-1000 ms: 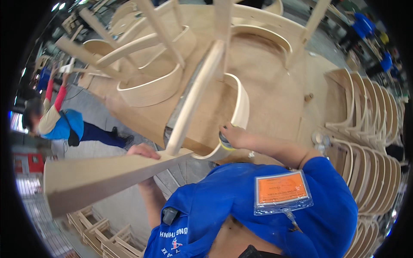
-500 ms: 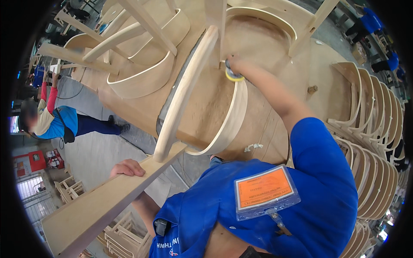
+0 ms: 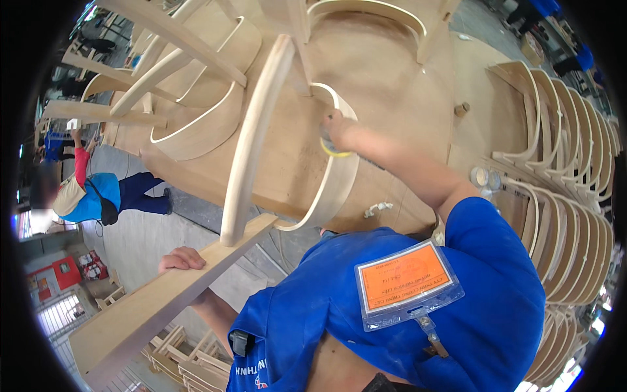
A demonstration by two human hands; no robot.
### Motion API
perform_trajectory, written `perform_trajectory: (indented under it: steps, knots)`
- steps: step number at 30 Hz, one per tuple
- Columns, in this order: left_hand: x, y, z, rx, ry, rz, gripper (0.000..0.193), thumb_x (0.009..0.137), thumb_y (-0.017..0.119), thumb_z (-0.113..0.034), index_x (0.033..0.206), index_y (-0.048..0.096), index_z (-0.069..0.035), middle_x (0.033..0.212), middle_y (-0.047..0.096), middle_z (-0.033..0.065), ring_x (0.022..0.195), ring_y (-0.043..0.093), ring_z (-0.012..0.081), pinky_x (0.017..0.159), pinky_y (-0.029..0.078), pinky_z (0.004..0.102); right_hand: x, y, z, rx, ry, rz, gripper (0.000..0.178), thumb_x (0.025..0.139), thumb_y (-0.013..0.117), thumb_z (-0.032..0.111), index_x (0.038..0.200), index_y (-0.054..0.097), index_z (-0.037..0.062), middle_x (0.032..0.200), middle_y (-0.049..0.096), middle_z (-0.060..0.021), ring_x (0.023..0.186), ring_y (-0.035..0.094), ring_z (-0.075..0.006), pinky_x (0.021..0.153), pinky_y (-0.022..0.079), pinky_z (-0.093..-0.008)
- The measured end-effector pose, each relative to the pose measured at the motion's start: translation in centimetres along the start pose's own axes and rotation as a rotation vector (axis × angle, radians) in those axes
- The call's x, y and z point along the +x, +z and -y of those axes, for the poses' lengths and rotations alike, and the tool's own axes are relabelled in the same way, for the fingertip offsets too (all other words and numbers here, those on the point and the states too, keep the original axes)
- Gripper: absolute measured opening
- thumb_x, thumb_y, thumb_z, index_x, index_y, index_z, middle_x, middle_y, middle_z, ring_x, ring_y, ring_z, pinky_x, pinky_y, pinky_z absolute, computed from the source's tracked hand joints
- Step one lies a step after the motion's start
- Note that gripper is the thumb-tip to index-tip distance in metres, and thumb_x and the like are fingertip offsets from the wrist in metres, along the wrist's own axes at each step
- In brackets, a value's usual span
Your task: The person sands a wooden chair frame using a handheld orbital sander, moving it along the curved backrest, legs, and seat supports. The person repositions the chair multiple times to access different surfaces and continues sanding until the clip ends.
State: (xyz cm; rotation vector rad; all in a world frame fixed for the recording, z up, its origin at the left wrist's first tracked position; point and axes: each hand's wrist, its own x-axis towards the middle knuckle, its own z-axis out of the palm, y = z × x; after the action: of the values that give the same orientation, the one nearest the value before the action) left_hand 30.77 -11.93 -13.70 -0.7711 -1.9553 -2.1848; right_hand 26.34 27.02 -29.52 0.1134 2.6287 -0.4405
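A pale wooden frame lies across the table edge, made of a thick square leg (image 3: pixel 170 287), a rounded bar (image 3: pixel 258 137) and a curved band (image 3: pixel 341 183). My left hand (image 3: pixel 183 259) is closed over the far edge of the leg, its thumb out of sight. Far out on the band's narrow edge, my right hand (image 3: pixel 339 129) grips a round grey sander (image 3: pixel 333 149) with a yellow rim, its face against the wood. My fingers hide most of the tool's top.
The worktable (image 3: pixel 398 117) carries more wooden frames (image 3: pixel 202 124) at the far left. Stacked curved parts (image 3: pixel 562 144) stand on the right, near a glass jar (image 3: pixel 480 176). A wooden plug (image 3: pixel 462 109) and a crumpled white scrap (image 3: pixel 377 209) lie around. Another person (image 3: pixel 98 196) stands at left.
My right hand has brought the sander nearer to me along the band's edge, uncovering its far end. The view has shifted a little; my left hand keeps its place on the leg.
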Motion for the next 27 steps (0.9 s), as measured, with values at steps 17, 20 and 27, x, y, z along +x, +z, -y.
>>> perform_trajectory:
  steps: [17,20,27]
  knots:
    - [-2.3,-10.3,4.6,-0.198,-0.121,-0.060,0.047,0.082,0.052,-0.052,0.080,0.049,-0.005,0.070,0.052,0.0107,0.063,0.047,0.0206,0.064,0.039,0.0328,-12.3,14.2,-16.7,0.448,0.511,-0.469,0.077,0.065,0.070,0.002,0.133,0.039,0.0174,0.119,0.046,-0.0238,0.108,0.052,-0.0413,0.091,0.046,-0.0435]
    - [-2.4,-11.5,5.3,-0.222,-0.111,-0.067,0.049,0.081,0.052,-0.053,0.080,0.050,-0.005,0.071,0.053,0.0105,0.063,0.048,0.0208,0.064,0.039,0.0331,-12.4,15.5,-21.0,0.461,0.732,-0.413,0.078,0.070,0.070,0.004,0.137,0.035,0.0205,0.131,0.038,-0.0253,0.114,0.051,-0.0410,0.094,0.046,-0.0433]
    - [-2.4,-12.3,5.6,-0.228,-0.113,-0.072,0.051,0.081,0.049,-0.056,0.077,0.050,-0.005,0.069,0.052,0.0102,0.061,0.047,0.0211,0.063,0.039,0.0339,-11.9,18.6,-23.8,0.474,0.875,-0.346,0.085,0.070,0.072,0.006,0.141,0.028,0.0239,0.136,0.033,-0.0258,0.120,0.047,-0.0406,0.097,0.045,-0.0425]
